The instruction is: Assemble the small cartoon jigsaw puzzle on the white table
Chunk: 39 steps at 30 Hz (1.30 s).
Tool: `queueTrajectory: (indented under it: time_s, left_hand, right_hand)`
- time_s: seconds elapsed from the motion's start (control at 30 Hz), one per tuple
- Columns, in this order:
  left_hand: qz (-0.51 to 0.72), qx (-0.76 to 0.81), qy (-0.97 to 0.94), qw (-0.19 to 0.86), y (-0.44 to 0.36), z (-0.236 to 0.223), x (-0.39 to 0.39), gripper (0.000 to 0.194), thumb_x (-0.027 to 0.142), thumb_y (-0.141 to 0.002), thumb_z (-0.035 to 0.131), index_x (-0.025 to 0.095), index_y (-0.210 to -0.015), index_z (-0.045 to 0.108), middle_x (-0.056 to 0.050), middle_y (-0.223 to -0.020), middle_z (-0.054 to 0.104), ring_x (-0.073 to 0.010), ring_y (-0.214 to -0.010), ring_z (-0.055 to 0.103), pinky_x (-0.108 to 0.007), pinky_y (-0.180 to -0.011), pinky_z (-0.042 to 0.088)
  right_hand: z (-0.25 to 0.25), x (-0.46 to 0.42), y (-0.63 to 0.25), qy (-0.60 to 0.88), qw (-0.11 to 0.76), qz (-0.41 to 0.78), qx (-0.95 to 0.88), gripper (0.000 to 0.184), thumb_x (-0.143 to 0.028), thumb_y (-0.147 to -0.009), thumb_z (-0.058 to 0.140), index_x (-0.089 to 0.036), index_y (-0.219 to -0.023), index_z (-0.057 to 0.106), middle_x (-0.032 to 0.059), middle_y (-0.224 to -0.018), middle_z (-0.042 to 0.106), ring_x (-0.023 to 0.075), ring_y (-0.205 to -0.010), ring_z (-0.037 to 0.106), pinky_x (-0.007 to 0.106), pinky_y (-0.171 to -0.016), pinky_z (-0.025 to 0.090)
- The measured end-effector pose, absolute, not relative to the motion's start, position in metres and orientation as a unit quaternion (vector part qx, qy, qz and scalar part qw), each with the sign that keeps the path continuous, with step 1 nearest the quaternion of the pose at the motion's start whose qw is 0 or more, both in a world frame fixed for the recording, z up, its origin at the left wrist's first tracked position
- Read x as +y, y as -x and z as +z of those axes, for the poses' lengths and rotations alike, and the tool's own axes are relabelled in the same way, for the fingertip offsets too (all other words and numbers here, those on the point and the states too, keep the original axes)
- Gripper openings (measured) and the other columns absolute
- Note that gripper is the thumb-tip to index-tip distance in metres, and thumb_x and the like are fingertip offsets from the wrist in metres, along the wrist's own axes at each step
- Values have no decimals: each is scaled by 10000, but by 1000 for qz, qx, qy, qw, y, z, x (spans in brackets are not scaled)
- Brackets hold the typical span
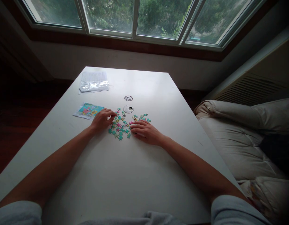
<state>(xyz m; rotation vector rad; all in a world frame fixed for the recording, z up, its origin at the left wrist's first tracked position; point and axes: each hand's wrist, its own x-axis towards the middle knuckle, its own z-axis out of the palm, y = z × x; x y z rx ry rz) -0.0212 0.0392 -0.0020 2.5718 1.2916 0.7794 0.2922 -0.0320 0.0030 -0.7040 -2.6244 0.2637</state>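
Note:
Many small jigsaw puzzle pieces (120,137), mostly teal with some pink and yellow, lie loose in a spread on the white table (135,175). At their left edge is my left hand (101,121), its fingers bent and the tips drawn together in a pinch. Whatever is between those tips is too small to make out. My right hand (148,133) rests palm down at the right side of the pieces, fingers stretched out and touching or covering some of them. A picture sheet (89,110) with colourful cartoon figures lies just beyond my left hand.
A clear plastic packet with papers (94,82) lies at the table's far left corner. Two round fittings (128,109) are set in the tabletop behind the pieces. A cushioned pale seat (228,137) stands along the right side, and windows (156,18) are ahead.

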Motion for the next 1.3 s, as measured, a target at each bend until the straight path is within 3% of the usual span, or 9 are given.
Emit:
queueTrajectory:
  time_s: [0.27, 0.77, 1.07, 1.3]
  left_hand:
    - [282, 515, -808, 48, 21, 1, 38, 219, 223, -914, 533, 225, -973, 743, -34, -875, 704, -218, -868, 620, -360, -848, 484]
    - [264, 472, -837, 85, 31, -10, 48, 254, 168, -890, 534, 238, -938, 774, -57, -1084, 723, -253, -1068, 588, -433, -1013, 467]
    - [271, 393, -870, 126, 23, -7, 42, 258, 140, -901, 531, 243, -906, 768, -30, -1112, 745, -228, -1140, 576, -411, -1045, 462]
    - [232, 363, -898, 87, 19, 0, 37, 340, 26, -796, 524, 249, -877, 768, -33, -1051, 742, -241, -1081, 552, -410, -1011, 465]
  right_hand:
    - [-1, -29, -298, 284, 240, 89, -924, 199, -305, -1014, 533, -237, -1099, 700, 71, -1163, 744, 237, -1188, 614, 429, -1048, 459]
    - [-6, -26, -302, 321, 248, 88, -910, 254, -348, -1034, 489, -248, -1075, 719, 80, -1134, 743, 234, -1124, 627, 423, -1005, 481]
    - [-2, -28, -300, 309, 255, 108, -910, 245, -340, -1025, 508, -247, -1126, 711, 85, -1218, 725, 240, -1198, 616, 437, -1032, 488]
    - [-16, -21, -305, 397, 256, 65, -879, 265, -324, -1007, 550, -258, -1220, 692, 96, -1352, 660, 269, -1308, 544, 502, -1117, 428]
